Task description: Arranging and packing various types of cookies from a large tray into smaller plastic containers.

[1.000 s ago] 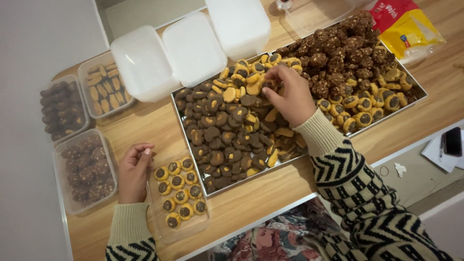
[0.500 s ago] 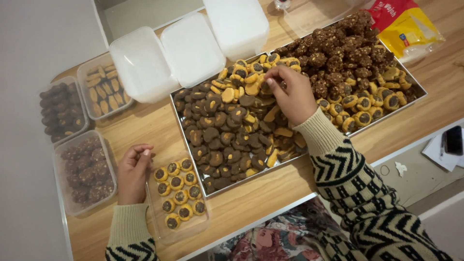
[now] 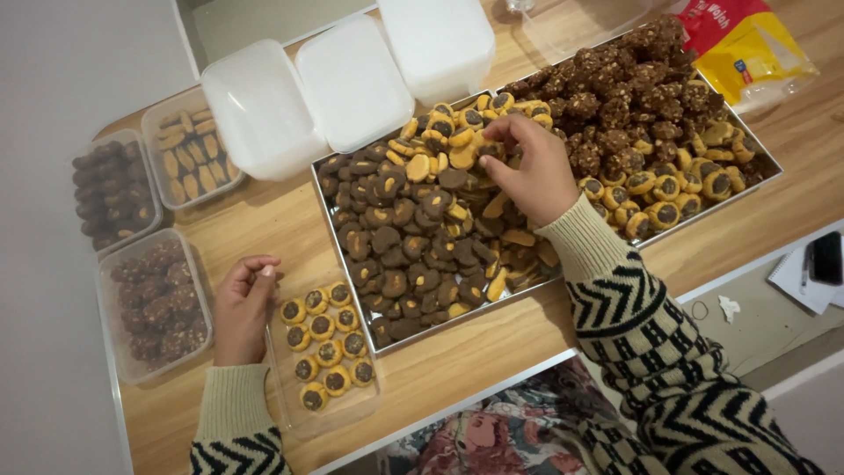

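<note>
The right hand point(image 3: 527, 171) pinches a yellow-and-chocolate cookie point(image 3: 489, 149) with its fingertips over the heaped metal tray point(image 3: 347, 303). The left hand point(image 3: 242, 308), loosely curled and holding nothing, rests against the edge of the small clear container point(image 3: 338, 413) of arranged cookies

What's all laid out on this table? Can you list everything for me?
Metal tray: one, silver, centre, heaped with cookies.
Clear tub: one, rows of yellow chocolate-centred cookies, front.
Filled tubs: three, clear, dark and tan cookies, far left.
White boxes: three, closed, behind tray.
Snack bag: red and yellow, top right corner.
Phone: black, lower shelf right.
Left hand: rests beside the front tub.
Right hand: fingertips among tray cookies.
</note>
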